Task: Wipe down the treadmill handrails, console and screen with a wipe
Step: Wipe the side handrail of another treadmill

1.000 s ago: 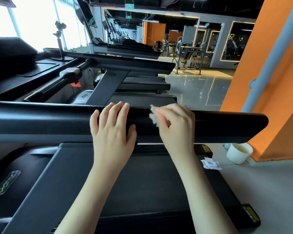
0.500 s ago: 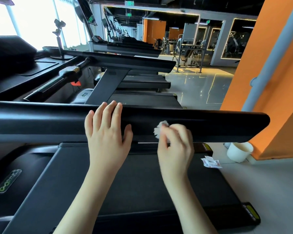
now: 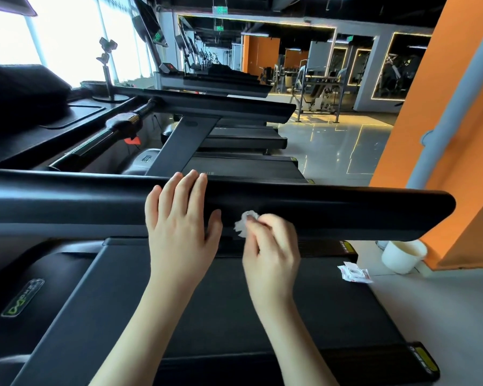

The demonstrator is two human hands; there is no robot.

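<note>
I saw right hand [image 3: 271, 246] pinching crumpled wipe [image 3: 244, 222] against handrail [image 3: 346, 213]; left hand [image 3: 179, 227] flat, fingers straight, on rail beside it. Risk, I judged: small wad slipping from pinch, patches missed.

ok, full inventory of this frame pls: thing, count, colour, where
padded treadmill handrail: 1, black, across the middle of the frame
crumpled wipe: 1, white, against the handrail's near face
treadmill belt: 1, dark grey, below the handrail
round tub: 1, white, on the floor below the handrail's right end
flat wipe packet: 1, white and red, by the belt's right edge, left of the tub
neighbouring treadmills: a row, black, beyond the handrail
wall: 1, orange, right
phone-holder stand: 1, grey, upper left
left hand: flat on the handrail
right hand: pinches the wipe
</note>
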